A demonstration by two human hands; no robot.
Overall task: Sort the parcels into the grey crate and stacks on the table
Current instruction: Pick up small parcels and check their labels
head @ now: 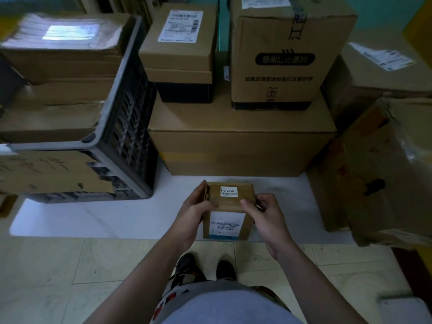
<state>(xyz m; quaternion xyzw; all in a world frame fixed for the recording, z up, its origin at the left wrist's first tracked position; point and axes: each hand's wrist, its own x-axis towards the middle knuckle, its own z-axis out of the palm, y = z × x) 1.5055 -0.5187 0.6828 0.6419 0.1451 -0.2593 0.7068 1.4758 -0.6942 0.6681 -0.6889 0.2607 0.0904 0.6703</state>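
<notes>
- The left hand (198, 208) and the right hand (264, 213) grip one small parcel (230, 202) between them. Each hand's fingers wrap a side and each thumb lies over the top edge. A grip from both sides likely keeps the box level and its labels readable.
- The small parcel sits at the near edge of the white table (93, 218). I cannot tell whether its base rests on the table or hangs just above it. A numbered sticker (228, 191) faces up between the thumbs, and a shipping label (225, 224) faces the person below them, probably so the parcel can be read before it is sorted.
- Ahead and to the left of the left hand stands the grey crate (126, 127). It is already packed with flat cartons, and a cardboard sheet (46, 171) leans across its near wall.
- Straight ahead of both hands, apart from the parcel, a wide flat carton (240, 141) lies on the table as the base of the stacks, the broadest box lowest for steadiness.
- Further on, a labelled box (180, 36) tops a short pile on that base. Beside it, ahead of the right hand, a tall printed carton (280, 54) stands upright.
- To the right of the right hand, large worn cartons (385, 171) crowd the table's end.
- The parcel seems not yet assigned. Its small size would suit the short pile or a gap in the crate.
</notes>
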